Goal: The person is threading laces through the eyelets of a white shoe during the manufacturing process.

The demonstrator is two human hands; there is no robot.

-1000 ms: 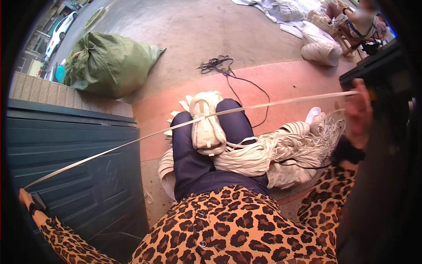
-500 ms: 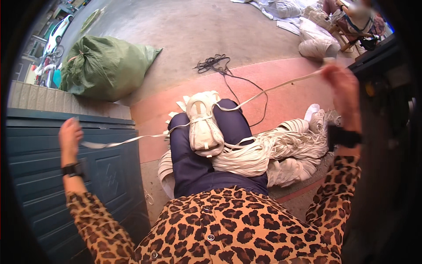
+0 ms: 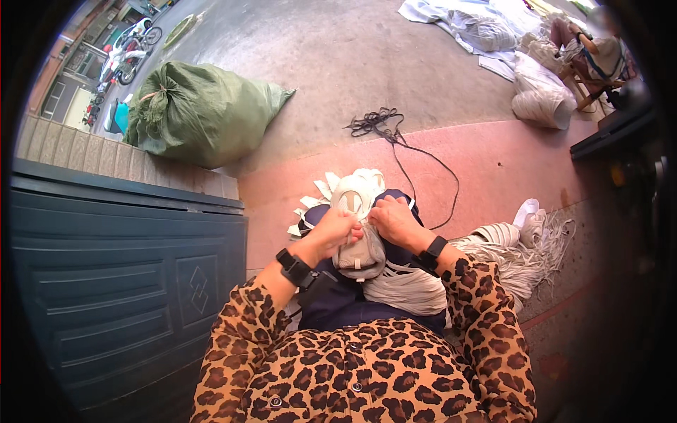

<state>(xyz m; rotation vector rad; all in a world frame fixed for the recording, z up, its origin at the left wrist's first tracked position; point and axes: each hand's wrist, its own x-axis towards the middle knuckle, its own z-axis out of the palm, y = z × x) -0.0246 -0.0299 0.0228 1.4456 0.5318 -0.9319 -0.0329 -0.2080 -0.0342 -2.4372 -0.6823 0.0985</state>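
Observation:
A cream shoe (image 3: 360,257) lies on my thighs, its heel with a small pull tab toward me. Over its upper part my two hands are close together. The fingers of my left hand (image 3: 337,233) are pinched on a pale shoelace. Beside it, my right hand (image 3: 396,222) is curled shut on the lace too; the ends are mostly hidden by the fingers. Just beyond the hands, more of the cream shoe upper and several white tabs (image 3: 326,189) show. To the right of the shoe a thick bundle of cream laces (image 3: 405,289) rests across my lap.
Right of my legs lies a pile of cream shoes and laces (image 3: 508,257). A tangled black cord (image 3: 377,123) trails over the floor ahead. A stuffed green sack (image 3: 211,116) stands beyond the blue panelled door (image 3: 134,282) at left. At far right, a person (image 3: 599,53) sits near white sacks (image 3: 539,92).
Both hands have come in from wide apart, where they held the lace stretched out to each side, and now meet over the shoe. The view has shifted slightly left.

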